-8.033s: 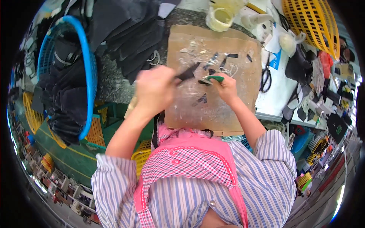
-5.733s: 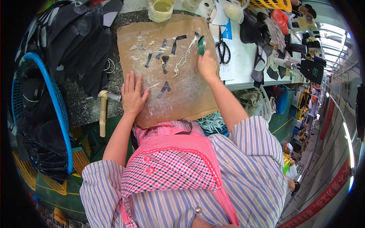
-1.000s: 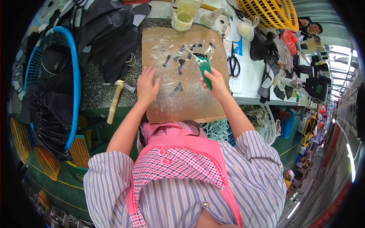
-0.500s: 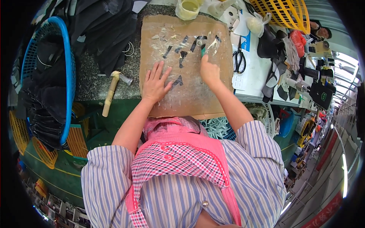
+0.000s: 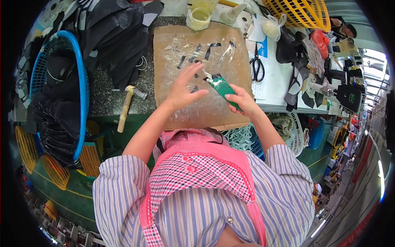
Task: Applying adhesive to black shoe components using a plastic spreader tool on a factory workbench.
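Note:
My right hand (image 5: 244, 101) grips a flat green textured strip (image 5: 225, 91), its fingers wrapped round the lower end. Whitish paste covers the strip's far tip, and a small dark piece shows right beside that tip; I cannot tell whether it is stuck there. My left hand (image 5: 184, 91) is open over the cardboard sheet (image 5: 193, 113), thumb apart from the fingers, near the strip's tip and holding nothing. Several small black pieces (image 5: 181, 62) lie on the smeared cardboard, partly hidden by my left hand.
A tub of pale yellow paste (image 5: 200, 18) stands at the cardboard's far edge. Black scissors (image 5: 258, 68) lie to the right. At left are a wooden-handled brush (image 5: 124, 110), dark cut pieces (image 5: 115, 45) and a blue basket (image 5: 83, 94). A yellow basket (image 5: 302, 12) sits far right.
My right hand has drawn the green strip back toward me and tilted it, so more of it shows. My left hand has lifted off the cardboard and moved right, toward the strip.

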